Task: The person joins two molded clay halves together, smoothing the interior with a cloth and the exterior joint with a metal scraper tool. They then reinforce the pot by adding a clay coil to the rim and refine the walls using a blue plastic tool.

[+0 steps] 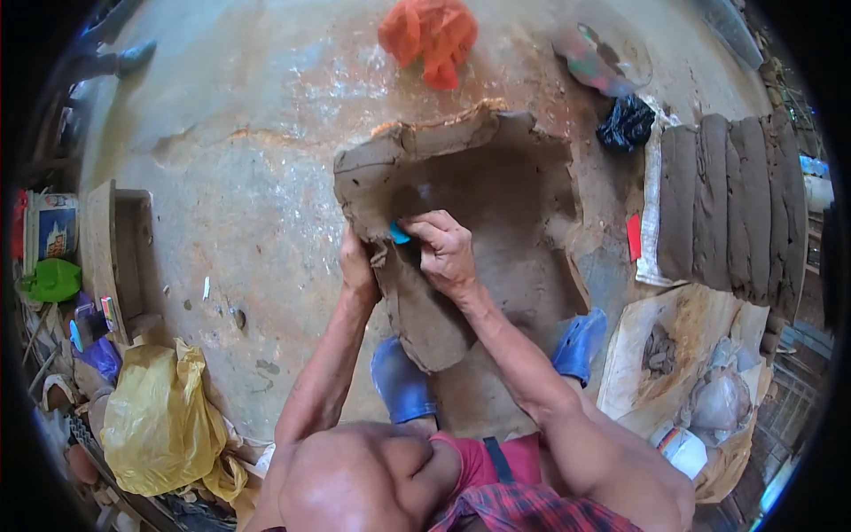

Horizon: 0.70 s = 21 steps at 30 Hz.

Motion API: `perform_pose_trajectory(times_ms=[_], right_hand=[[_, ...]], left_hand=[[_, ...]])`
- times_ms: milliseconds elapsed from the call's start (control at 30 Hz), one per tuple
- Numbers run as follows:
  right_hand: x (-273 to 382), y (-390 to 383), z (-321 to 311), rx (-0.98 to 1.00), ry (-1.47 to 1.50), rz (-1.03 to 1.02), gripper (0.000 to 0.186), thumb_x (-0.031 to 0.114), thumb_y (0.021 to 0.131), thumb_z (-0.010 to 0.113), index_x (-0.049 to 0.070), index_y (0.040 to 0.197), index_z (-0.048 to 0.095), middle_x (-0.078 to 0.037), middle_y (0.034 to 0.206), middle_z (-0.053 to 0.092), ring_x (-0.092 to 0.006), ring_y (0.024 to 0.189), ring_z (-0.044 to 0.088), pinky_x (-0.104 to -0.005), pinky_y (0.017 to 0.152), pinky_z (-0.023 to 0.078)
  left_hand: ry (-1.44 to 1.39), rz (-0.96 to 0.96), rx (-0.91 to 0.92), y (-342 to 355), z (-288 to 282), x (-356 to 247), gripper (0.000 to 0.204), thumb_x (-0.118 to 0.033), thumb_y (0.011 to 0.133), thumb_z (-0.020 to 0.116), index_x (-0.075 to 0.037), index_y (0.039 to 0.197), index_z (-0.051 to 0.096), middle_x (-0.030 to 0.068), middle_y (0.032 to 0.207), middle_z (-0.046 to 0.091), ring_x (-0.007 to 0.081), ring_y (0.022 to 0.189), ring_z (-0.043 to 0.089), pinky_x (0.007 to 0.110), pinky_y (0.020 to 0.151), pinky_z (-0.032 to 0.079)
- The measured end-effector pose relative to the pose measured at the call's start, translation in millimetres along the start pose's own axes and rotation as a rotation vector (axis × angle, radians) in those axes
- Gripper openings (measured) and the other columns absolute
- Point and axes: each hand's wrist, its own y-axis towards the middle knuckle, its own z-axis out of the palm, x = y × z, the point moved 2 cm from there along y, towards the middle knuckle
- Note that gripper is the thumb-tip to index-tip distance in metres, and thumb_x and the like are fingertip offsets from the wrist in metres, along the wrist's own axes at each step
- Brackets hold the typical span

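Note:
A large tray-like form of wet brown clay (pixel 496 222) with raised, uneven walls sits on the floor before me. One clay flap (pixel 425 328) slopes down at its near left, beside a ragged gap in the wall. My right hand (pixel 446 251) reaches inside and pinches a small turquoise scraper-like piece (pixel 399 233) against the left wall's inner face. Against the outside of that same wall rests my left hand (pixel 358 268), its fingers mostly hidden by the clay. My blue clogs (pixel 403 379) show at the form's near edge.
Clay slabs (pixel 709 204) lie side by side at the right, near a red strip (pixel 634 237) and black plastic bag (pixel 626 122). An orange cloth (pixel 430 40) lies beyond the form. At left are a wooden mould (pixel 105 257) and yellow plastic bag (pixel 164 421).

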Motion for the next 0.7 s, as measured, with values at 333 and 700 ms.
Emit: perform_pose_trajectory(times_ms=[333,700], right_hand=[[49,-90,-118,0.566,-0.122,0.074,0.038,-0.011,0.071,0.064,0.005,0.103,0.078,-0.012,0.100,0.076,-0.0299,0.092,0.072,-0.0401,0.081,0.059],[-23,58,-19,-0.327,-0.524,-0.169,0.039,-0.006,0.079,0.067,0.005,0.116,0.078,-0.008,0.108,0.073,-0.0301,0.104,0.066,-0.0418,0.091,0.056]], left_hand=[[0.479,0.240,-0.080,-11,37,-8,0.049,-0.035,0.111,0.034,-0.003,0.137,0.061,0.0093,0.124,0.068,0.0208,0.107,0.066,0.037,0.094,0.053],[0.311,0.121,0.006,-6,27,1,0.050,-0.035,0.113,0.035,-0.001,0.147,0.051,0.0118,0.138,0.062,0.0227,0.122,0.061,0.040,0.105,0.049]])
